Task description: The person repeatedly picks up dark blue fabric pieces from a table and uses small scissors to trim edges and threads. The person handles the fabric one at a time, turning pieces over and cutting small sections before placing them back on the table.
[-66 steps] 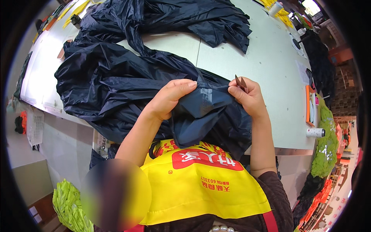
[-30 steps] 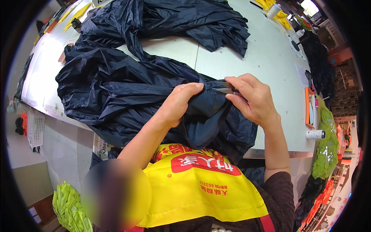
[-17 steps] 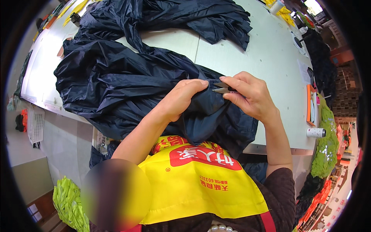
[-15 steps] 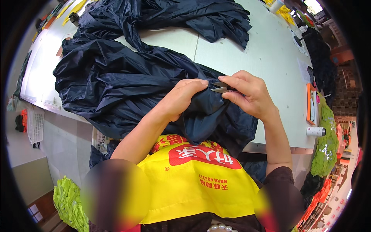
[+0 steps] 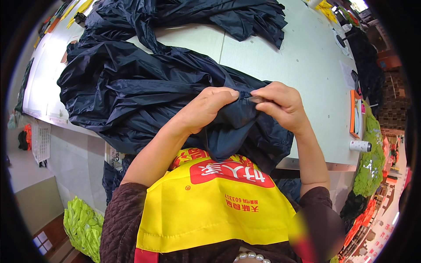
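Pale surface (image 5: 318,92): carrying bunched navy fabric (image 5: 131,87) | fabric: spreading across the surface and hanging over its near edge | left hand (image 5: 204,108): fingers pinching the fabric | right hand (image 5: 283,107): fingers grasping small metal snips (image 5: 255,100), just beside the left hand | snips: pointing leftward toward the pinched part; blade contact not being discernible

A garment workshop is indicated: navy fabric (image 5: 131,90) is heaped across a broad pale counter (image 5: 272,61), lime-green material (image 5: 370,162) is piled beside the counter's right edge, and yellow cloth (image 5: 83,10) is laid at the counter's far left.
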A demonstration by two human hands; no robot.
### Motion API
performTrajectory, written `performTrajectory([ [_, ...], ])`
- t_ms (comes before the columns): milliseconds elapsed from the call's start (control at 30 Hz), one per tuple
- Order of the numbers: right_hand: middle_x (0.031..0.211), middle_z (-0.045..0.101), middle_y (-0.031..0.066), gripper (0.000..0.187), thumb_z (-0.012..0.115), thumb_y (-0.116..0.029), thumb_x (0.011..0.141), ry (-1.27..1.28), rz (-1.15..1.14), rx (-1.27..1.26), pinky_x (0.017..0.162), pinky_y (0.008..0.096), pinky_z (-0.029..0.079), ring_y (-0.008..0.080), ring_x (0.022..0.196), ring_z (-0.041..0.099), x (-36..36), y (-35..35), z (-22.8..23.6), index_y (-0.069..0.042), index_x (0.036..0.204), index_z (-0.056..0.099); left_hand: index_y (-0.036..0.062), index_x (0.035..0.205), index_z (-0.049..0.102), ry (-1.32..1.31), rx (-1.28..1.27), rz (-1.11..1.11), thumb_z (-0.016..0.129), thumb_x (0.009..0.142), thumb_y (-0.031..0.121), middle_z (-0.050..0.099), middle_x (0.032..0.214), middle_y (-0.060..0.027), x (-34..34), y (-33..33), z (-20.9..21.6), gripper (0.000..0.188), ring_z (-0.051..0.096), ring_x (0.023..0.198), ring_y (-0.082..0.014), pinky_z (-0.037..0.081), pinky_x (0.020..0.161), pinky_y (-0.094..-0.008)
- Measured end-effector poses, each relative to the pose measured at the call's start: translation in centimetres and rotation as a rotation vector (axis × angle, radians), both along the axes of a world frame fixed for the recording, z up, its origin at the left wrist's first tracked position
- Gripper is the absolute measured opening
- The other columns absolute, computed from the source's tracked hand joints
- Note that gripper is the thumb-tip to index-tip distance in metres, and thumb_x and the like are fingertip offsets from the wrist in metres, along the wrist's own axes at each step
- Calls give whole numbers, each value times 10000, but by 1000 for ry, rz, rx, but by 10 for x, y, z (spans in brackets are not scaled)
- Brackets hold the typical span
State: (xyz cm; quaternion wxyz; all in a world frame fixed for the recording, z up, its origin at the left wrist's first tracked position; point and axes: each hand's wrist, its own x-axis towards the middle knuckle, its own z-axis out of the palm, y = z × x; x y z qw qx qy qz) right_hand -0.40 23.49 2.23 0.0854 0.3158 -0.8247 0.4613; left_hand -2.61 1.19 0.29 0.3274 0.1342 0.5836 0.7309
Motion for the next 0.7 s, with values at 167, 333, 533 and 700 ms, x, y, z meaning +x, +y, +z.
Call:
performTrajectory([
  [167, 823, 571, 4, 357, 777, -172, 669, -357, -143, -479, 583, 190, 392, 79, 647, 466, 9, 7, -13, -48, 957, 608, -14, 864, 600, -22, -12, 28, 470, 878, 228, 603, 831, -21, -1, 7, -6, 275, 517, 767, -85, 418, 721, -234],
  [333, 789, 537, 8, 349, 803, -168, 644, -389, -92, -73, 579, 199, 386, 70, 645, 435, 11, -18, 5, -45, 887, 583, -23, 888, 604, 310, -89, -289, 475, 907, 181, 611, 812, -23, -3, 5, -6, 242, 522, 776, -70, 437, 723, -233],
  [533, 643, 522, 22, 235, 699, -221, 770, -896, 250, 43, 578, 238, 399, 91, 615, 475, 27, 19, -42, -6, 800, 607, -3, 974, 638, 544, -471, -207, 555, 873, 210, 633, 881, -119, -70, -12, 24, 250, 597, 800, -192, 465, 741, -289],
  [700, 601, 491, -33, 240, 636, -246, 811, -1347, 162, 4, 479, 220, 337, 60, 523, 420, 59, 66, -98, -6, 823, 640, 18, 1075, 574, 1249, -1038, 392, 638, 742, 176, 588, 1049, -174, -218, -71, -48, 374, 530, 1020, -338, 437, 846, -396],
])
